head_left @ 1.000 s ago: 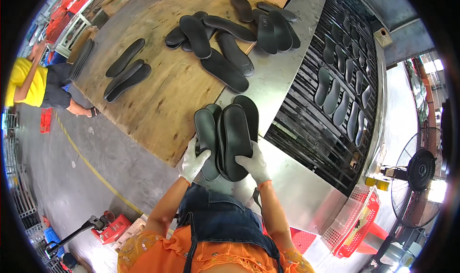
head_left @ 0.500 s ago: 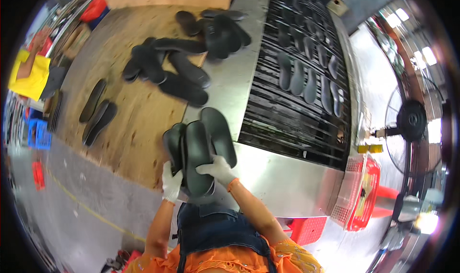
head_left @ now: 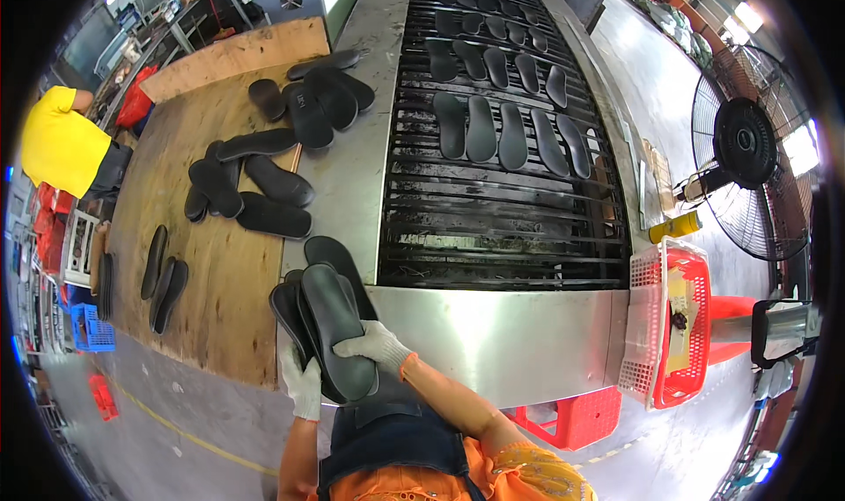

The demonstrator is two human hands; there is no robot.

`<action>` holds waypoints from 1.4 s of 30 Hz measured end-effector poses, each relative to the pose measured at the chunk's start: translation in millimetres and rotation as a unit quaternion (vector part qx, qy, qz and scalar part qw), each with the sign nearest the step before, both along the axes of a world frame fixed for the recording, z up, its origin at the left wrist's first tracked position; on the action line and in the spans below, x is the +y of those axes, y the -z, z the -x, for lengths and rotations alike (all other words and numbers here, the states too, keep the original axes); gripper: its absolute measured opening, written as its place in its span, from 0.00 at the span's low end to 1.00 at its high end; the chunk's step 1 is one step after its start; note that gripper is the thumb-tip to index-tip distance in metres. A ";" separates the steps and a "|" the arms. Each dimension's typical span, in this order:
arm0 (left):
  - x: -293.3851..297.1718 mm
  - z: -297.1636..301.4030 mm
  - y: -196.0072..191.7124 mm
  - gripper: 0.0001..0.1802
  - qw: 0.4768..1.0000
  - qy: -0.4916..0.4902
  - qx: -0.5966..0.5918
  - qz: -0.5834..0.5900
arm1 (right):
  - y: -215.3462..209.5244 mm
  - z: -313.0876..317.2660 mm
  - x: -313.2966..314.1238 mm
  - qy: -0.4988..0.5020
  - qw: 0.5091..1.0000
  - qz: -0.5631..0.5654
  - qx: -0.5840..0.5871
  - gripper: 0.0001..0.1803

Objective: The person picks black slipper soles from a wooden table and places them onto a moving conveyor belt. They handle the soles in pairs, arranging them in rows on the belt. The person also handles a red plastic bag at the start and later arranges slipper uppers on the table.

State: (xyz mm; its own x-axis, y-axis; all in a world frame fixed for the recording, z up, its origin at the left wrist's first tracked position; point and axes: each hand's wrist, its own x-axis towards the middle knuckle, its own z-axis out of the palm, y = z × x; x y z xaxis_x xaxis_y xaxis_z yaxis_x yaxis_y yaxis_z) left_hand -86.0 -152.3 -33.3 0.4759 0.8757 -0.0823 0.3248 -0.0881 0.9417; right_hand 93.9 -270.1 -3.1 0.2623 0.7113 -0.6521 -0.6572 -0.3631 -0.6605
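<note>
1. Gloved fingers [head_left: 352,346] of the right hand [head_left: 377,346] and the left hand [head_left: 304,387] grip a stack of black rubber shoe insoles [head_left: 327,327], as before.
2. The stack remains at the steel counter's [head_left: 493,325] near edge; the view has swung toward the black metal grille [head_left: 502,211].

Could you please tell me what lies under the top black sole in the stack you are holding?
Under the top sole more black soles fan out, gripped by the left hand and right hand. Their number is hidden.
</note>
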 end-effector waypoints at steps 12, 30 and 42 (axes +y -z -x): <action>-73.6 -203.3 -38.9 0.27 0.983 0.148 -0.009 0.105 | -36.0 -166.7 -147.7 0.210 0.976 -0.062 0.020 0.22; -118.1 -400.3 55.2 0.21 0.947 0.210 0.006 0.243 | 56.9 -401.3 -328.1 0.356 0.920 0.088 -0.139 0.19; -64.3 -401.9 84.2 0.18 0.966 0.178 0.002 0.189 | 87.7 -406.9 -414.6 0.503 0.833 0.142 -0.179 0.13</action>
